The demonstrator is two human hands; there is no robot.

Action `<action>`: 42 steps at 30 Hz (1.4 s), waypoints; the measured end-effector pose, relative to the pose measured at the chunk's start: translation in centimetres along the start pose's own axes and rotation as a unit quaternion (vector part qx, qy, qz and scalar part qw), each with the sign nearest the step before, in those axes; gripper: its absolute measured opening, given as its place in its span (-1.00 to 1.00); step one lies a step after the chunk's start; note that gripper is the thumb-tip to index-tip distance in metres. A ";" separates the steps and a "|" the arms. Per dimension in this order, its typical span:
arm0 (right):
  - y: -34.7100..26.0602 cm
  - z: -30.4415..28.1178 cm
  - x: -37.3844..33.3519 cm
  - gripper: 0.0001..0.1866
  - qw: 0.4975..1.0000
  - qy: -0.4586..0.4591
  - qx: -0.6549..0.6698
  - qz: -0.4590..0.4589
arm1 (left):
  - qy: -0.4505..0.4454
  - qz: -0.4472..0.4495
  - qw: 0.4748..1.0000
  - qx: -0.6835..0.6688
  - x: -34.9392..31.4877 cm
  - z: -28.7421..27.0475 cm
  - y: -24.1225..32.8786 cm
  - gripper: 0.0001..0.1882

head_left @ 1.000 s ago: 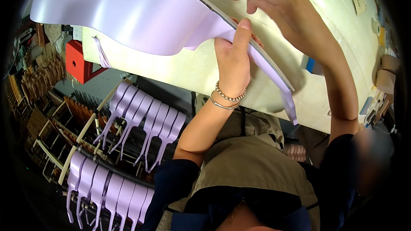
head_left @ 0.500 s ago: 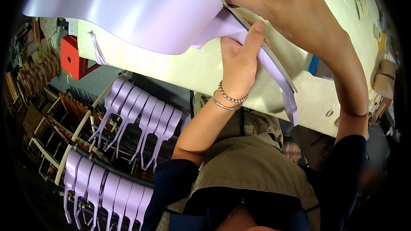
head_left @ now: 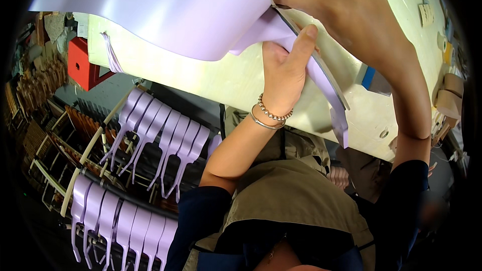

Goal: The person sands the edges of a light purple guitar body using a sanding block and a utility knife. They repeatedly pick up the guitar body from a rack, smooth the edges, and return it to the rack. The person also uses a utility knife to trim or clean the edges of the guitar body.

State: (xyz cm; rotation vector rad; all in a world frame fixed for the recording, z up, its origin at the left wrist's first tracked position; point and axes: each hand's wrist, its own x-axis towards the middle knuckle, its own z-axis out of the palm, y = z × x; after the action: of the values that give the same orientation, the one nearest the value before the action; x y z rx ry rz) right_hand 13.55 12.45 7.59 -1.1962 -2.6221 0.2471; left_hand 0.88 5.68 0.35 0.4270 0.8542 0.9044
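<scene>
A large, smooth lavender leather-like piece (head_left: 165, 10) curves over the table at the upper left. It narrows into a strap-like tail (head_left: 326, 85) with a grey layer along its far edge. My left hand (head_left: 283, 73) is closed round this narrow part, the thumb lying on top. Curled at the far edge, where the tail meets the wide part, is my right hand (head_left: 346, 12). A small dark tip shows at its fingers, but what they pinch is mostly hidden. The tail's free end hangs toward me near the table's front edge.
Several similar lavender pieces (head_left: 170, 130) hang in two rows over a rack's bars at the lower left. A pale table (head_left: 201, 88) spans the top. Left of it is a red box-like object (head_left: 80, 62); a blue-sided block (head_left: 374, 79) lies beneath my right forearm.
The lavender piece and both hands have shifted slightly to the right in view. My left hand keeps its grip, and my right fingers stay at the same edge.
</scene>
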 end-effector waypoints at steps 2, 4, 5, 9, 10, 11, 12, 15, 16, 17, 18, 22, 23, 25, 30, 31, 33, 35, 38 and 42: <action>0.0 -0.4 -0.1 -0.89 1.000 -0.020 -0.005 -0.007 | 0.008 -0.014 1.000 0.014 0.0 0.1 0.3 -0.81; 0.1 -0.4 -0.2 -0.90 1.000 -0.013 0.025 0.001 | 0.009 -0.011 1.000 0.007 0.0 0.1 0.2 -0.81; 0.2 0.0 -0.3 -0.90 0.999 0.005 0.048 0.009 | 0.008 -0.009 1.000 0.002 0.0 0.2 0.2 -0.81; 0.3 0.4 0.2 -0.93 1.000 0.022 0.014 -0.006 | -0.003 0.001 1.000 0.000 0.1 0.0 0.0 -0.81; 0.3 0.4 0.3 -0.94 1.000 0.012 0.005 -0.008 | -0.004 0.004 1.000 0.002 0.1 -0.1 -0.1 -0.81; 0.3 -0.1 0.3 -0.94 1.000 -0.014 0.010 0.001 | -0.004 0.007 1.000 0.002 0.1 -0.1 -0.1 -0.80; 0.3 -0.3 0.0 -0.94 0.999 -0.032 0.016 0.006 | -0.002 0.003 1.000 0.004 0.1 0.0 0.0 -0.80; 0.2 -0.5 -0.7 -0.94 0.997 -0.064 0.034 0.009 | 0.001 -0.007 1.000 0.010 0.1 -0.1 0.1 -0.79; 0.2 -0.6 -0.7 -0.93 0.997 -0.070 0.041 0.005 | 0.001 -0.011 1.000 0.012 0.1 -0.2 0.0 -0.78; 0.2 -1.2 -0.4 -0.93 0.996 -0.074 0.049 0.001 | -0.002 -0.017 1.000 0.014 0.2 -0.3 -0.1 -0.78; 0.2 -1.1 -0.3 -0.93 0.997 -0.064 0.052 0.000 | 0.001 -0.013 1.000 0.009 0.1 -0.2 -0.1 -0.77; 1.1 0.4 0.1 -0.93 0.998 0.005 0.061 0.003 | 0.003 -0.004 1.000 -0.003 0.1 0.0 0.0 -0.74; 1.2 0.7 0.3 -0.93 0.997 0.016 0.073 -0.002 | 0.005 0.000 1.000 -0.005 0.1 0.0 0.0 -0.74; 1.3 0.8 0.1 -0.94 0.995 0.014 0.095 -0.006 | 0.008 -0.008 1.000 -0.002 0.1 -0.1 0.0 -0.73; 1.0 -0.4 -0.4 -0.96 0.992 -0.089 0.085 0.007 | 0.007 -0.020 1.000 0.007 0.1 -0.2 0.0 -0.72; 1.1 0.1 -0.3 -0.96 0.996 -0.022 0.092 -0.004 | 0.008 -0.016 1.000 0.004 0.1 -0.1 0.0 -0.72; 1.2 1.2 -0.1 -0.96 0.994 0.056 0.090 -0.015 | 0.008 -0.010 1.000 0.003 0.1 0.0 0.0 -0.71; 0.7 0.2 0.1 -0.96 0.998 0.020 0.059 -0.012 | 0.011 -0.003 1.000 0.007 0.1 0.1 0.1 -0.72; 0.7 -0.3 -0.4 -0.95 0.996 -0.080 0.048 0.010 | 0.007 -0.020 1.000 0.015 0.2 -0.3 -0.1 -0.73; 1.0 0.3 -0.1 -0.94 0.996 0.012 0.094 -0.001 | 0.006 -0.004 1.000 0.017 0.1 0.0 0.0 -0.74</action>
State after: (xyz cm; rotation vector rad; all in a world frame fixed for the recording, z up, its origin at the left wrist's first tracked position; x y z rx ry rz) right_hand 14.22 12.97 7.03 -1.1275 -2.5143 0.4641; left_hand 0.94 5.81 0.32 0.4471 0.8825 0.8874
